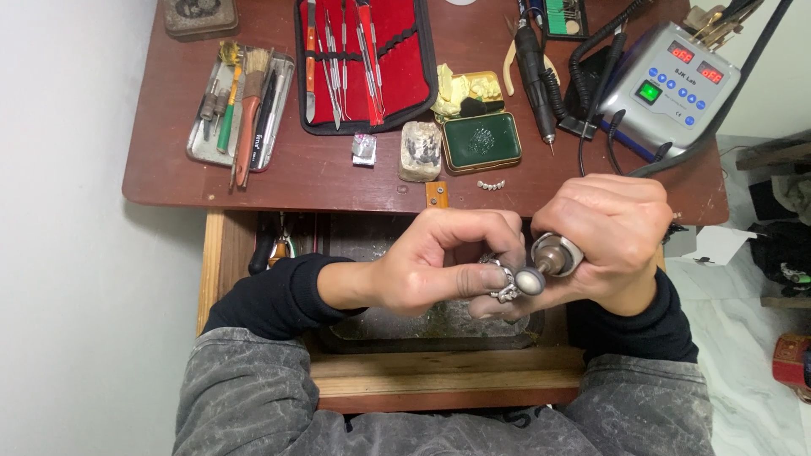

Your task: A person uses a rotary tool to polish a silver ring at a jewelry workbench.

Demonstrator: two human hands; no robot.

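Your left hand [431, 266] pinches a small silvery metal piece [503, 283] between thumb and fingertips — grip pressed together on it, held over the open drawer [422, 325] just below the table [279, 173] edge. Your right hand [612, 236] is wrapped tight around a rotary handpiece [557, 256]; its rounded pale polishing wheel [530, 281] touches the metal piece on the right side. Both hands sit close, knuckles nearly meeting.

On the table behind: a red-lined tool roll [365, 61] with slim metal instruments, a metal tray [241, 105] of brushes to its left, a green tin [481, 142] with yellow cloth beside it, a worn pale block [420, 150], a short row of small tooth-like pieces [491, 184] near the front edge. A second handpiece [534, 72] lies by the grey control box [672, 84] — green lamp lit, red digits showing.
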